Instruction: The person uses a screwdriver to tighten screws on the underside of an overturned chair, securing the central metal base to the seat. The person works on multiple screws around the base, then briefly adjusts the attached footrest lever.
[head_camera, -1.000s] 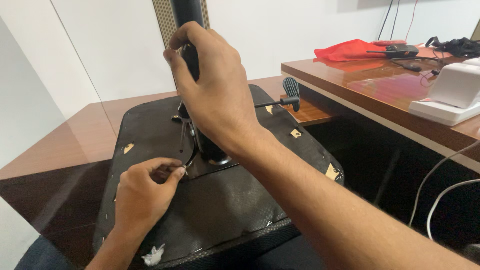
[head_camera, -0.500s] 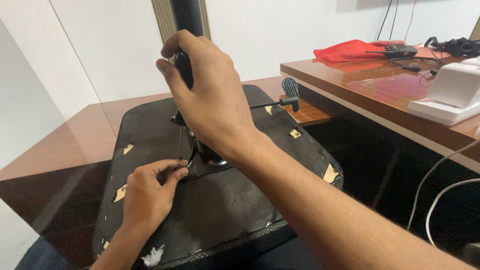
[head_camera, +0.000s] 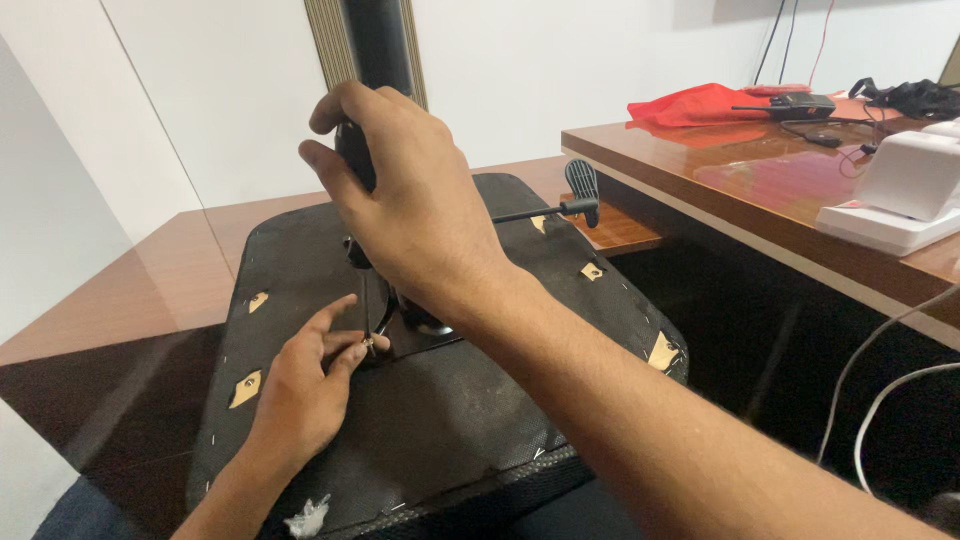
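An upturned black chair seat (head_camera: 480, 420) lies in front of me, with its black centre column (head_camera: 378, 40) standing straight up. My right hand (head_camera: 420, 215) grips the dark handle of a screwdriver (head_camera: 352, 160) held upright beside the column. The screwdriver's thin shaft runs down to the metal plate at the column's foot. My left hand (head_camera: 300, 390) rests on the seat fabric. Its thumb and fingers pinch a small screw (head_camera: 368, 344) at the tip of the shaft.
A black adjustment lever (head_camera: 580, 188) sticks out from the seat on a thin rod. Brown wooden desks surround the seat; the right one carries a white device (head_camera: 905, 190), a red cloth (head_camera: 700, 103) and black gadgets. White cables (head_camera: 880, 400) hang at the right.
Both hands stay at the same spot on the seat. My left index finger has stretched out along the fabric, and the right hand has shifted slightly on the handle.
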